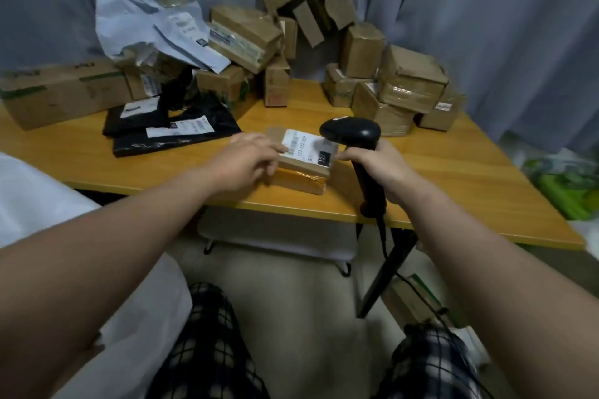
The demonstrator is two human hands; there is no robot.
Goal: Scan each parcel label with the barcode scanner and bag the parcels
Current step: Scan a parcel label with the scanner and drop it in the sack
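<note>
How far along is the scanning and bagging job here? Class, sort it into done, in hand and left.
Done: no bagged parcel is visible. In hand: the right hand grips the barcode scanner by the label of the small box, which the left hand touches. Left, apparently: bagging it, plus the cardboard boxes and black mailers piled behind.

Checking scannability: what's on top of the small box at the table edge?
A white barcode label lies on the box; left hand fingertips touch its left edge. The scanner hides its far right corner.
</note>
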